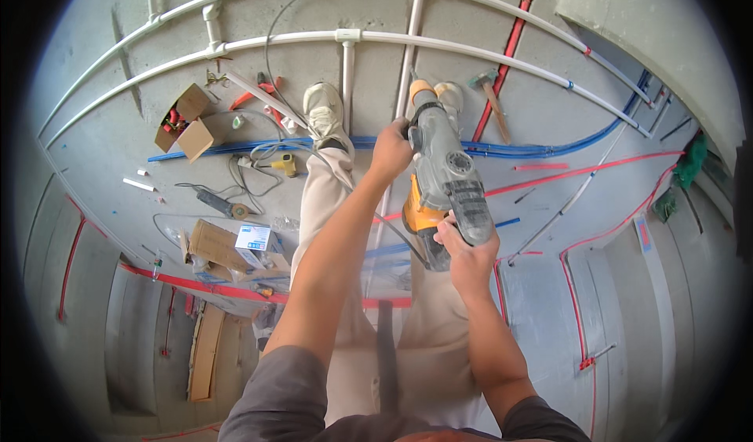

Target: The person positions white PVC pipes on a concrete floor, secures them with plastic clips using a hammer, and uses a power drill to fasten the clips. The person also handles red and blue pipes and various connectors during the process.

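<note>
rotary hammer drill [445, 177] points down, left hand [390, 151] gripping its side handle, right hand [467, 246] clasping its rear grip.

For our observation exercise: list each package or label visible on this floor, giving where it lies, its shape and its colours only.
Open cardboard box: upper left, brown, holding red fittings.
Small carton: left of the person's leg, white and blue, boxy.
Flattened cardboard: under that carton, brown.
Label on rotary hammer: on the tool's grey body, dark rectangle.

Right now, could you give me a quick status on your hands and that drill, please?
Both hands on rotary hammer drill: left hand at front grip, right hand at rear handle. Drill pointing down at floor. White pipe near the tip.
</note>
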### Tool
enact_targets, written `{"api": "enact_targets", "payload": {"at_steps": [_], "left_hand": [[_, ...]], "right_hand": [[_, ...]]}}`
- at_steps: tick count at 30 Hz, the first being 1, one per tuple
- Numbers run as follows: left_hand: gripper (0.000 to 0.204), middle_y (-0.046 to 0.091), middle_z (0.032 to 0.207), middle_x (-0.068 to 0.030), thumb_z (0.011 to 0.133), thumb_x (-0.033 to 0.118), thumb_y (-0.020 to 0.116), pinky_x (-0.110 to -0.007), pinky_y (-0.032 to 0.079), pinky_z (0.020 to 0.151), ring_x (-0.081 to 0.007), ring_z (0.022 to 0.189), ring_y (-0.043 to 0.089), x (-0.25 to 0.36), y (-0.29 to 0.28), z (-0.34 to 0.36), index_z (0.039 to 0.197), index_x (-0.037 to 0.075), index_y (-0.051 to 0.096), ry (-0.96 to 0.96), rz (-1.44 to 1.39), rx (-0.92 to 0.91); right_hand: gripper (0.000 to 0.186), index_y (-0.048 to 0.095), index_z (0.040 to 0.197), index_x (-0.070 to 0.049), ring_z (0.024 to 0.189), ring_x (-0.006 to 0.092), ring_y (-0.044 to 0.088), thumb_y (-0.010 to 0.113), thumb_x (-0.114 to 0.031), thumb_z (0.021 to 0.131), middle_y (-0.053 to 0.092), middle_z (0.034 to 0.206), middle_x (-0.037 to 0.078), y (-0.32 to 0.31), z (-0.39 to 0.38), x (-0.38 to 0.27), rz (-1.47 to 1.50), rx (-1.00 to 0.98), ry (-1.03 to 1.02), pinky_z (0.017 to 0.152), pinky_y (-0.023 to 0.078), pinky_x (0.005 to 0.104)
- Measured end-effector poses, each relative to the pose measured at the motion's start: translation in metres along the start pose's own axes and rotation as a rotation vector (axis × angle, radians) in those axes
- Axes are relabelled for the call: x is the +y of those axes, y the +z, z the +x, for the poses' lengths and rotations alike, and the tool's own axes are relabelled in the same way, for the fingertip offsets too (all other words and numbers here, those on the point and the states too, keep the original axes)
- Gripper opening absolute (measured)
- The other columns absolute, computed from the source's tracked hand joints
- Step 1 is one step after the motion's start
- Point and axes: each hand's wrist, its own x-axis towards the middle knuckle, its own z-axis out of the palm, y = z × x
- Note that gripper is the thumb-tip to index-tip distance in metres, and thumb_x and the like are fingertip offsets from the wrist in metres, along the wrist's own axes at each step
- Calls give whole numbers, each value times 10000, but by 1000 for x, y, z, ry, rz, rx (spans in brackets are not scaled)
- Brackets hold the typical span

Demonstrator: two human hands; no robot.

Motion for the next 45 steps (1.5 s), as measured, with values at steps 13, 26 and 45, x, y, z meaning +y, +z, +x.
{"api": "enact_targets", "payload": {"at_steps": [13,26,45], "left_hand": [[395,671,903,-95,741,1,763,-345,556,675,-194,725,657,81,-175,-203,1121,-30,660,-248,-866,99],[444,647,846,-61,748,60,791,-337,556,578,-183,637,638,-30,-116,-476,1148,21,602,-356,-1127,1054],[518,609,826,-139,668,98,715,-438,543,593,-287,610,604,-336,-65,-749,1150,-10,559,-242,-1614,1064]], "right_hand": [[449,710,1102,84,695,217,686,774,-54,679,728,840,130,-48,27,-55,-61,-857,-144,680,560,340],[708,621,1370,-21,1205,166,645,880,-28,712,690,1292,65,80,1,96,-512,-1404,137,1043,516,332],[830,473,1522,74,1433,413,515,666,-531,988,540,1512,313,361,55,552,-1277,-695,-341,1172,412,477]]}}
